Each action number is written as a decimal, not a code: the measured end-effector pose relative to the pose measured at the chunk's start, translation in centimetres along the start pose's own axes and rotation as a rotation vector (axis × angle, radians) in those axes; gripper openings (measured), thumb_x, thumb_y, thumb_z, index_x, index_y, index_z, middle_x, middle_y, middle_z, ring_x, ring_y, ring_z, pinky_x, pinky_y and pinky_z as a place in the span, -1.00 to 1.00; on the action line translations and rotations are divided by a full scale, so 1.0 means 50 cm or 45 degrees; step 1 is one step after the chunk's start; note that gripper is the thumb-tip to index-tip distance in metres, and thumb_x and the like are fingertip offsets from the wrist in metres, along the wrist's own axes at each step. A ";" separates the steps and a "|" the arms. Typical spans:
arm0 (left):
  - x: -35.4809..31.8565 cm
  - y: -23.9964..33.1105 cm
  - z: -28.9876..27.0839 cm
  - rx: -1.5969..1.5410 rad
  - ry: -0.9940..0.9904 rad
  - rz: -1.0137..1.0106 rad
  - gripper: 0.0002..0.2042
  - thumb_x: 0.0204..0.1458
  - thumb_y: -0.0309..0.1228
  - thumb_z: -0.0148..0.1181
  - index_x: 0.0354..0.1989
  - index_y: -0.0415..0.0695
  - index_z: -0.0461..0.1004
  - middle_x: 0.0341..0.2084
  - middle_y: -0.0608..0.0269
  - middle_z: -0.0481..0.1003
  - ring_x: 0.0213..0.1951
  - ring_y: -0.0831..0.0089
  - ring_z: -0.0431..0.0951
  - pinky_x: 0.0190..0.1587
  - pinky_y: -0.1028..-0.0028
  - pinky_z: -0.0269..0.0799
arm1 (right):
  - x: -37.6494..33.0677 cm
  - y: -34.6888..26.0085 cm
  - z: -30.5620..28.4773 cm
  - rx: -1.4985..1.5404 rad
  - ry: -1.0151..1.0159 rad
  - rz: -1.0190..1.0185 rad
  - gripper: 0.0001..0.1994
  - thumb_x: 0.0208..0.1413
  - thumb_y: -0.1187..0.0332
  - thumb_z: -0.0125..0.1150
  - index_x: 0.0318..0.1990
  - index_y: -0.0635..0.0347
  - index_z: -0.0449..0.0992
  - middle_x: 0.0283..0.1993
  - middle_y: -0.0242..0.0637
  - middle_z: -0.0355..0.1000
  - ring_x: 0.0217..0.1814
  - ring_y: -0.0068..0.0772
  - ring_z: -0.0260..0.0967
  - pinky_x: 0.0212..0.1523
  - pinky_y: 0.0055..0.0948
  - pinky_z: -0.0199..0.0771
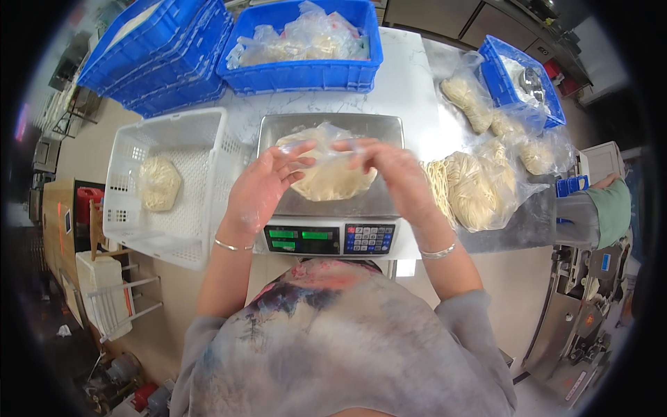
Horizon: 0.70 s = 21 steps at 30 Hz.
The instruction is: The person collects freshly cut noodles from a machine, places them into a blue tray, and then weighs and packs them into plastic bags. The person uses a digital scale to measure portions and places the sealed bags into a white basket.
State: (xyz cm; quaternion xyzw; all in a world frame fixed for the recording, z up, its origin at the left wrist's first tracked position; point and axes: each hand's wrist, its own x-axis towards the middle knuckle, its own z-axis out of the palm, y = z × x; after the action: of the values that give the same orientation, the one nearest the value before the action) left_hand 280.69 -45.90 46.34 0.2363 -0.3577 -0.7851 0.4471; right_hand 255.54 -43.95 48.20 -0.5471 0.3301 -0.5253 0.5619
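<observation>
white marble-look counter (403,83) | on it: scale (330,208), blue crates (306,69), white basket (174,187), loose noodles (472,184)

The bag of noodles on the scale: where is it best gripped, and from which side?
Probably at the loose clear plastic above the noodle bundle, coming from above. The bag of noodles lies flat on the scale pan, and the left hand and right hand pinch that gathered film at its top edge, not the soft noodles.
</observation>
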 end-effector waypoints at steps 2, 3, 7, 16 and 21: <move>0.013 0.002 0.041 0.275 -0.052 0.049 -0.63 0.33 -0.20 -0.15 0.07 -0.21 0.42 0.15 0.10 0.40 0.13 0.35 0.40 0.14 0.36 0.31 | 0.019 -0.001 0.031 -0.477 -0.172 -0.240 -0.72 0.21 0.23 0.02 -0.24 0.26 0.57 -0.17 -0.28 0.55 -0.15 -0.45 0.34 -0.10 -0.42 0.31; 0.018 -0.001 0.052 0.440 -0.049 0.074 -0.60 0.33 -0.19 -0.15 0.12 -0.24 0.39 0.16 0.11 0.39 0.11 0.36 0.41 0.14 0.38 0.31 | 0.026 0.004 0.037 -0.504 -0.174 -0.315 -0.72 0.20 0.25 0.02 -0.21 0.25 0.60 -0.18 -0.31 0.56 -0.18 -0.48 0.35 -0.14 -0.46 0.31; 0.022 -0.015 0.023 1.160 0.028 -0.121 -0.61 0.30 -0.27 -0.07 0.14 -0.32 0.36 0.09 0.17 0.44 -0.06 0.47 0.42 -0.01 0.48 0.32 | 0.035 0.043 -0.012 -0.216 -0.048 0.023 -0.75 0.19 0.25 0.03 -0.30 0.19 0.59 -0.31 -0.35 0.52 -0.30 -0.52 0.32 -0.27 -0.54 0.27; 0.025 -0.069 0.028 0.491 0.409 -0.066 -0.86 0.20 -0.42 0.05 -0.11 -0.12 0.43 -0.22 0.29 0.45 -0.33 0.62 0.30 -0.30 0.61 0.25 | -0.017 0.077 -0.073 0.539 0.305 0.326 -0.77 0.24 0.29 0.00 -0.44 0.18 0.41 -0.39 -0.36 0.40 -0.37 -0.55 0.25 -0.33 -0.59 0.20; 0.100 -0.077 0.071 1.192 0.219 -0.080 -0.78 0.27 -0.32 -0.08 -0.34 -0.16 0.43 -0.44 0.36 0.42 -0.44 0.65 0.32 -0.36 0.59 0.25 | 0.019 0.053 -0.104 0.239 -0.085 0.207 -0.83 0.22 0.32 0.12 -0.31 0.23 0.50 -0.23 -0.33 0.47 -0.28 -0.59 0.33 -0.23 -0.58 0.30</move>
State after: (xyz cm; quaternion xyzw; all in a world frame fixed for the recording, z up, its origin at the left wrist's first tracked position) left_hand 273.77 -47.67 45.37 0.4872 -0.6273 -0.5303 0.2965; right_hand 251.46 -46.67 44.90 -0.4809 0.3038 -0.4881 0.6620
